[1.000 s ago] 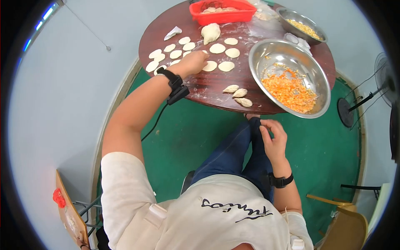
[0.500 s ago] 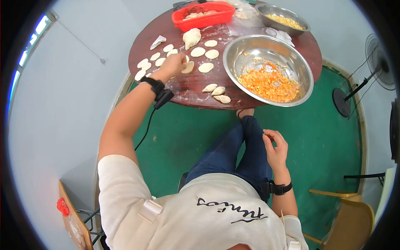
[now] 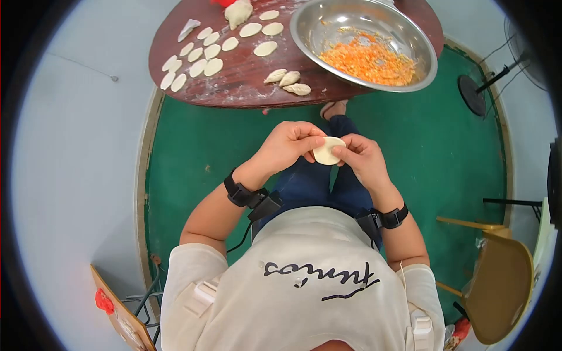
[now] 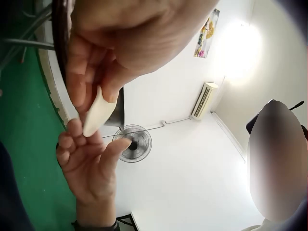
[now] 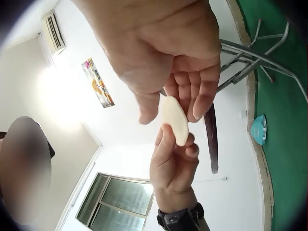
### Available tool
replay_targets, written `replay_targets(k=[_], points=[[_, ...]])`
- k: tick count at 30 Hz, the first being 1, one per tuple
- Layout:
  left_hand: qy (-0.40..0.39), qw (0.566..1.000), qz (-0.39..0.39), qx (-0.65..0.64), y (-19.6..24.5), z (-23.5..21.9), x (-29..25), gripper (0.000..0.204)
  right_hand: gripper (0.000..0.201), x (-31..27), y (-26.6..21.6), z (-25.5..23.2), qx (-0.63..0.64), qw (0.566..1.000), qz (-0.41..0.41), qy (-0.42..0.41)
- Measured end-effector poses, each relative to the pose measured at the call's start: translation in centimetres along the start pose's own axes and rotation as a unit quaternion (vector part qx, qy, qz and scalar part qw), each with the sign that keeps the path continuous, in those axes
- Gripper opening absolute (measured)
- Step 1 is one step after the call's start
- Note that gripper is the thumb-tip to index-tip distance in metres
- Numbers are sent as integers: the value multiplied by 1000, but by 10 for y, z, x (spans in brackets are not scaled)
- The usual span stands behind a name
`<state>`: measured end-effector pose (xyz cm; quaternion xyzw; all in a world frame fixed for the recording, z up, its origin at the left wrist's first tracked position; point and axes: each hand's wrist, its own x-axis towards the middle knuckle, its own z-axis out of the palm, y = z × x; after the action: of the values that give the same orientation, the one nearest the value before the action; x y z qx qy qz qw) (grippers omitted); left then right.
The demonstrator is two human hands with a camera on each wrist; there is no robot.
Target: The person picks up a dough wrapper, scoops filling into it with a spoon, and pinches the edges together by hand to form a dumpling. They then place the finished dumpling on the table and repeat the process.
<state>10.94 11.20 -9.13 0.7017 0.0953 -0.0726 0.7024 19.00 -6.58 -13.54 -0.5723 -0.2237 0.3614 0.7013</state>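
A round, pale dough wrapper (image 3: 329, 151) is held up between the two hands, in front of the lap. My left hand (image 3: 291, 145) pinches its left edge between thumb and fingers; in the left wrist view the wrapper (image 4: 97, 115) looks slightly bent. My right hand (image 3: 364, 159) is at the other edge, fingertips right by the dough. Its thumb stands off from the wrapper in both wrist views. More dough wrappers (image 3: 230, 44) lie spread over the dark red table (image 3: 228, 88). Several pleated dumplings (image 3: 297, 89) sit near the table's front edge.
A large steel bowl (image 3: 301, 35) of orange and yellow chopped filling (image 3: 374, 61) stands at the table's right. A lump of dough (image 3: 238, 13) lies at the back. One fan (image 3: 473, 93) stands on the floor at right, above a chair (image 3: 497, 286) in the head view.
The left hand has come back from the table with a wrapper. The right hand has risen from beside the leg to meet it. The head view has tilted down.
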Motion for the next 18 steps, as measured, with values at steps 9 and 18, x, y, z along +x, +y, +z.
replay_targets(k=[9, 18], points=[[14, 998, 27, -53, -26, 16, 8, 15, 20, -17, -1, -5, -42, 999, 17, 27], [75, 986, 42, -143, -30, 23, 11, 20, 22, -10, 8, -9, -71, 993, -18, 87]])
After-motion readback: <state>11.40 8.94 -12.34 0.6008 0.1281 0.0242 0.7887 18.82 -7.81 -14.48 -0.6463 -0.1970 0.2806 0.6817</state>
